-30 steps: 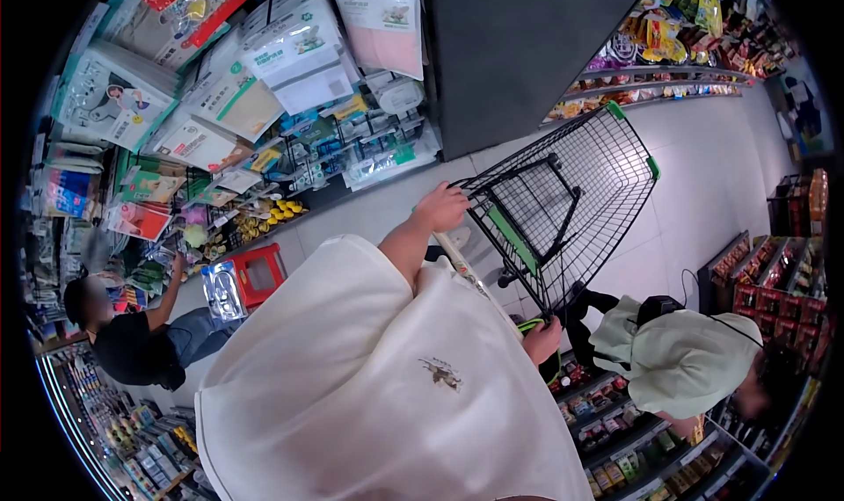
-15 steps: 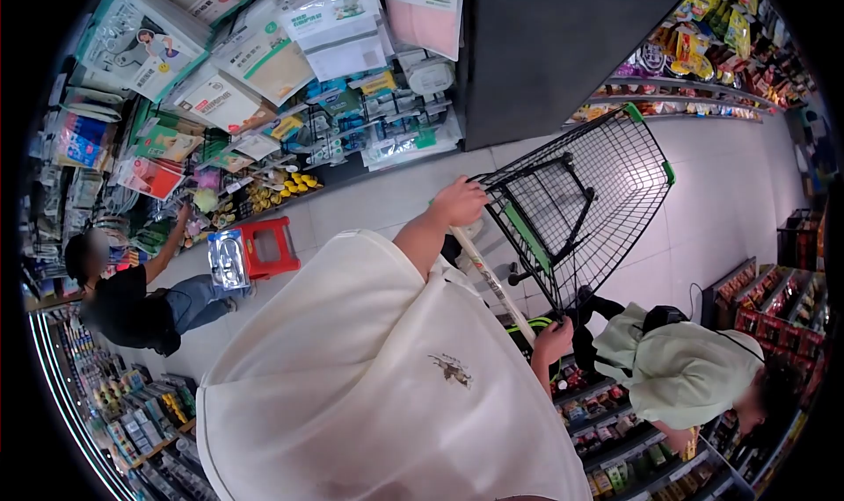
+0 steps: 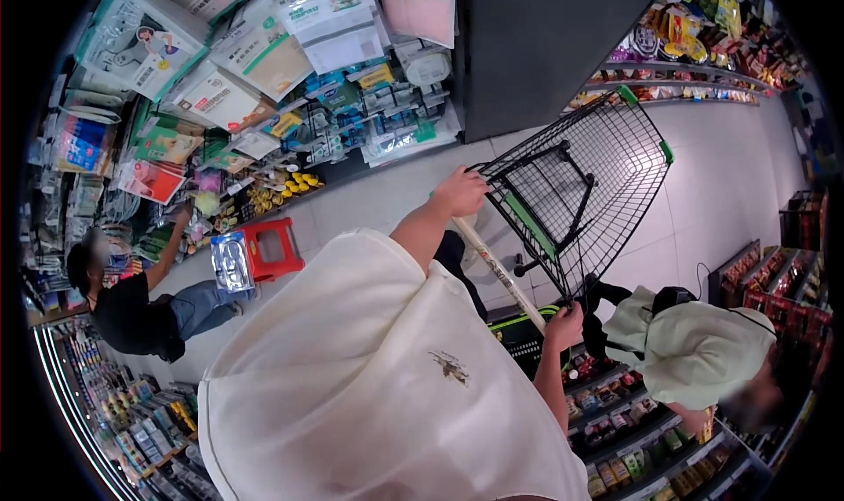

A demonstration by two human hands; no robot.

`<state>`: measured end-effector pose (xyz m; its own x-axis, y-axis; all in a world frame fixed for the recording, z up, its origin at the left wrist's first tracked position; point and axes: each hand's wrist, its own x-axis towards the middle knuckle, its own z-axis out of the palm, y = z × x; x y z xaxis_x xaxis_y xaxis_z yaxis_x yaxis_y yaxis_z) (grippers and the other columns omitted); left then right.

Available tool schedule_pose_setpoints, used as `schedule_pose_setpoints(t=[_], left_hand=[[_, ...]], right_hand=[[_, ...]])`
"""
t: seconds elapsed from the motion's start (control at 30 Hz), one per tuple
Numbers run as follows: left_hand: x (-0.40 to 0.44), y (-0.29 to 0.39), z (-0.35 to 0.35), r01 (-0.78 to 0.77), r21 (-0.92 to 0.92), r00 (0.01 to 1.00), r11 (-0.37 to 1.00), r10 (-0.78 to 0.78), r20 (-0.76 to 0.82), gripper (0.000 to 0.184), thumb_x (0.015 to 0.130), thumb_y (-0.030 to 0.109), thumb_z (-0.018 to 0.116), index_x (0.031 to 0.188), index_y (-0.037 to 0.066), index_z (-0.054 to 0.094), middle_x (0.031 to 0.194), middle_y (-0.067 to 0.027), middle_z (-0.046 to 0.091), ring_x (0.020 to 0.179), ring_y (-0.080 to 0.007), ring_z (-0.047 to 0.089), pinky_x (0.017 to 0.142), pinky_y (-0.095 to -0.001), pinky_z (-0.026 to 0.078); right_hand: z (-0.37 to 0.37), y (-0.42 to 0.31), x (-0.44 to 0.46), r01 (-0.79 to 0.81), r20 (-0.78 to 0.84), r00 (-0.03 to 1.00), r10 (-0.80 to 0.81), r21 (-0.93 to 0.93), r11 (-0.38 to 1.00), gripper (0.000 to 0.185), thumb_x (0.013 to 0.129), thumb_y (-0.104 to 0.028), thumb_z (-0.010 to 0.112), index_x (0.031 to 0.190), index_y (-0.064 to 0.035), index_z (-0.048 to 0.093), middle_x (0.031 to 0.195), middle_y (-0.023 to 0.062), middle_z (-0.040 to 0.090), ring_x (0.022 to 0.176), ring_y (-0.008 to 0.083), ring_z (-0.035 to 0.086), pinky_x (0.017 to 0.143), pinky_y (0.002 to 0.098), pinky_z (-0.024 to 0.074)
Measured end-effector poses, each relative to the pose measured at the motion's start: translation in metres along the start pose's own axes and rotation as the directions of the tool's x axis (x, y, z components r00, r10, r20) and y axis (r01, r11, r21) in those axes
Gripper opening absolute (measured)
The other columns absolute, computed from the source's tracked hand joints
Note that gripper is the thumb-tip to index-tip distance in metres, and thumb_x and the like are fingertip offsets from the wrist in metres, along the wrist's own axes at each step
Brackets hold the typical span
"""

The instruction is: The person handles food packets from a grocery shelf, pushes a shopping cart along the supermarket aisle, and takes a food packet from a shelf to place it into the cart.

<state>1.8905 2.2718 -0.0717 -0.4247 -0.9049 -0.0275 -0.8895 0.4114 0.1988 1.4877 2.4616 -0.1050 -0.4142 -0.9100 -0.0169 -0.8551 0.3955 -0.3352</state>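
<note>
A black wire shopping cart [image 3: 607,193] with green corner pieces stretches out ahead of me. Its pale handle bar [image 3: 497,268] runs between my two hands. At the bar's left end, my left hand [image 3: 462,191] is closed with its fingers wrapped over the grip. My right hand [image 3: 563,325] is closed around the opposite end, close to the cart's rear corner. A green panel [image 3: 529,221] spans the back of the cart. Under the handle, a dark basket with a green rim [image 3: 523,321] shows partly, the rest hidden by my white shirt [image 3: 387,387].
Shelves of packaged household goods [image 3: 255,70] line the left, beside a dark pillar [image 3: 545,53]. A person in black [image 3: 136,312] reaches to them near a red stool [image 3: 274,249]. At right, a person in pale green [image 3: 703,347] bends by snack shelves [image 3: 646,457].
My right hand and its end of the handle have shifted slightly right and up, showing more of the dark basket. The person in pale green appears slightly farther right and lower.
</note>
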Motion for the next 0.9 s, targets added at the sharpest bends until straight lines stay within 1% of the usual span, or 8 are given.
schedule_pose_setpoints(t=[0.1,0.2,0.43,0.53,0.57,0.67,0.77,0.9], left_hand=[[0.003,-0.001,-0.001,-0.015,0.014,1.000,1.000,0.016,-0.021,0.032,0.090,0.025,0.057,0.114,0.012,0.074,0.119,-0.0014,0.074,0.128,-0.0202,0.058,0.112,-0.0420,0.037],[0.010,-0.005,-0.007,0.003,0.007,0.996,1.000,-0.004,0.085,0.038,0.094,0.026,0.055,0.125,0.015,0.073,0.128,-0.0012,0.072,0.129,-0.0204,0.057,0.114,-0.0438,0.035],[0.025,-0.016,-0.008,-0.027,0.007,0.999,1.000,0.026,0.026,0.032,0.091,0.024,0.057,0.114,0.015,0.077,0.119,-0.0009,0.074,0.126,-0.0202,0.059,0.110,-0.0414,0.039],[0.017,-0.010,-0.016,0.017,-0.023,0.999,1.000,-0.016,0.049,0.029,0.090,0.024,0.058,0.111,0.015,0.077,0.116,-0.0007,0.075,0.123,-0.0203,0.060,0.108,-0.0420,0.039],[0.017,-0.017,0.003,-0.020,-0.033,0.999,0.999,0.019,-0.048,0.027,0.089,0.024,0.059,0.108,0.015,0.077,0.113,-0.0008,0.075,0.120,-0.0204,0.060,0.108,-0.0422,0.040],[0.010,-0.018,0.007,-0.027,0.000,0.999,1.000,0.027,-0.035,0.026,0.090,0.024,0.059,0.106,0.014,0.077,0.112,-0.0007,0.075,0.120,-0.0201,0.060,0.108,-0.0420,0.039],[0.004,-0.020,-0.002,-0.020,0.006,0.999,1.000,0.019,0.032,0.026,0.090,0.025,0.059,0.105,0.014,0.077,0.112,-0.0007,0.075,0.120,-0.0199,0.060,0.108,-0.0426,0.039],[-0.006,-0.030,-0.007,-0.027,0.002,0.999,1.000,0.027,0.029,0.026,0.090,0.025,0.058,0.105,0.014,0.076,0.111,-0.0005,0.075,0.120,-0.0197,0.060,0.109,-0.0438,0.038]], right_hand=[[0.000,-0.002,0.002,0.004,-0.007,1.000,-0.004,-0.006,1.000,0.031,0.097,-0.011,0.058,0.125,-0.0029,0.067,0.127,0.0158,0.069,0.109,0.0379,0.066,0.093,0.0489,0.0510],[0.005,-0.003,0.001,0.008,-0.030,1.000,-0.008,-0.022,1.000,0.030,0.097,-0.011,0.058,0.123,-0.0028,0.068,0.122,0.0160,0.071,0.105,0.0381,0.067,0.088,0.0497,0.0525],[0.001,-0.021,0.007,-0.029,-0.031,0.999,0.029,0.016,0.999,0.030,0.094,-0.016,0.063,0.121,-0.0032,0.069,0.114,0.0160,0.071,0.099,0.0399,0.067,0.085,0.0512,0.0527],[0.002,-0.023,0.004,-0.018,-0.066,0.998,0.018,0.001,1.000,0.031,0.093,-0.017,0.065,0.121,-0.0043,0.069,0.114,0.0161,0.071,0.098,0.0408,0.067,0.086,0.0505,0.0525],[0.005,-0.019,0.005,-0.012,-0.069,0.998,0.013,0.011,1.000,0.031,0.094,-0.016,0.063,0.122,-0.0039,0.069,0.115,0.0172,0.071,0.101,0.0411,0.067,0.087,0.0503,0.0524],[0.003,-0.020,0.000,-0.064,-0.017,0.998,0.065,0.050,0.997,0.031,0.094,-0.014,0.061,0.122,-0.0032,0.069,0.118,0.0185,0.071,0.106,0.0410,0.065,0.089,0.0502,0.0519],[0.008,-0.021,-0.007,-0.053,-0.019,0.998,0.054,0.004,0.999,0.033,0.095,-0.014,0.060,0.124,-0.0024,0.069,0.120,0.0183,0.071,0.107,0.0407,0.066,0.091,0.0497,0.0518],[0.011,-0.035,-0.019,-0.084,0.006,0.996,0.084,-0.036,0.996,0.031,0.097,-0.015,0.060,0.124,-0.0042,0.069,0.118,0.0173,0.072,0.108,0.0394,0.066,0.091,0.0498,0.0519]])
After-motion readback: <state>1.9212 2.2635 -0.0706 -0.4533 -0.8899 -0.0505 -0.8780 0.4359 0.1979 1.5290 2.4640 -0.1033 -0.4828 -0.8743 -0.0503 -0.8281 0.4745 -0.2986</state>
